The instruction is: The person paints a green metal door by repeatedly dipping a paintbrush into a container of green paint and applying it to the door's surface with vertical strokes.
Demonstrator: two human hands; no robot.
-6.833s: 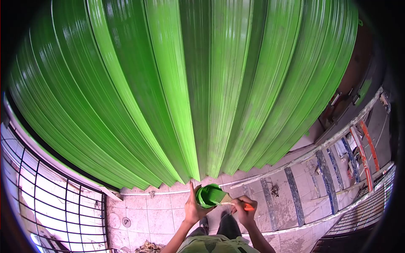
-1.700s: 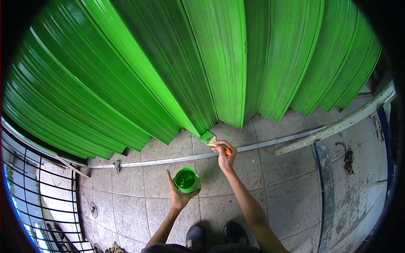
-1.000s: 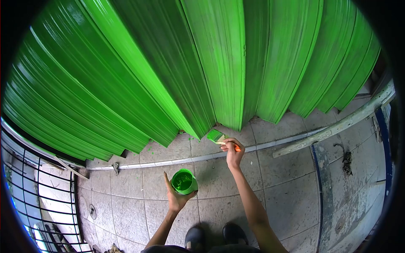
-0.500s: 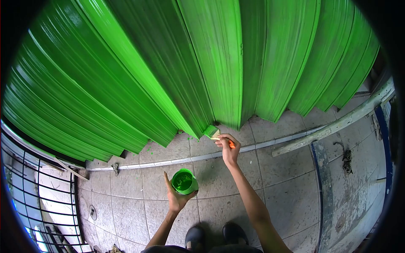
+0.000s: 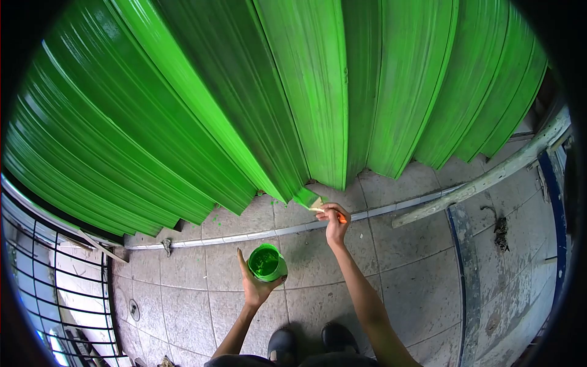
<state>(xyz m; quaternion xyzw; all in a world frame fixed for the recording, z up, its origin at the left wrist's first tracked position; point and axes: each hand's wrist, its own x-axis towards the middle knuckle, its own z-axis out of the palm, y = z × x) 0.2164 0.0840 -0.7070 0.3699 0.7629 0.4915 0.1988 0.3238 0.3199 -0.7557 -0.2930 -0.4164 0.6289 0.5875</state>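
My left hand is wrapped round a green paint pot, its open top facing up and green paint inside. My right hand grips the handle of a paintbrush with an orange end. The brush's bristles are coated green and lie at the bottom edge of the folded green metal panel, just beside a fold's lower corner. Whether the bristle tips touch the metal, I cannot tell.
A paint-spattered wooden ladder lies at the right. Black metal bars stand at the left. Tiled floor with a low white-edged step runs below the panel. My shoes show at the bottom, and a round drain at the left.
Over the last second the brush swung up to the panel's lower corner, then back slightly down and right. The pot has stayed almost still. Earlier, the brush was at the pot.
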